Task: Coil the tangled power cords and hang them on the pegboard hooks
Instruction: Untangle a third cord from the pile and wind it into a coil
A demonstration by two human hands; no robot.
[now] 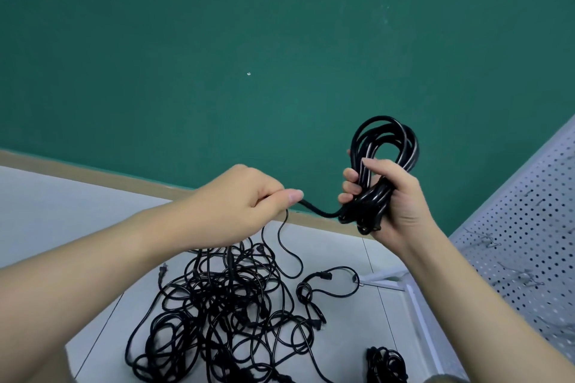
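My right hand [390,205] grips a coil of black power cord [385,146], its loops standing up above my fingers. A short free stretch of that cord [317,211] runs left to my left hand [245,199], which pinches it between thumb and fingers. Thinner cord hangs from my left hand down to a tangled pile of black cords [224,308] on the white floor. The white pegboard [529,227] stands at the right, with metal hooks [485,241] on it.
A green wall [249,56] with a tan baseboard [93,169] rises behind the pile. A small black cord bundle [387,364] lies at the bottom right beside the pegboard's white frame [417,314]. A looped cord with a plug [326,278] lies right of the pile.
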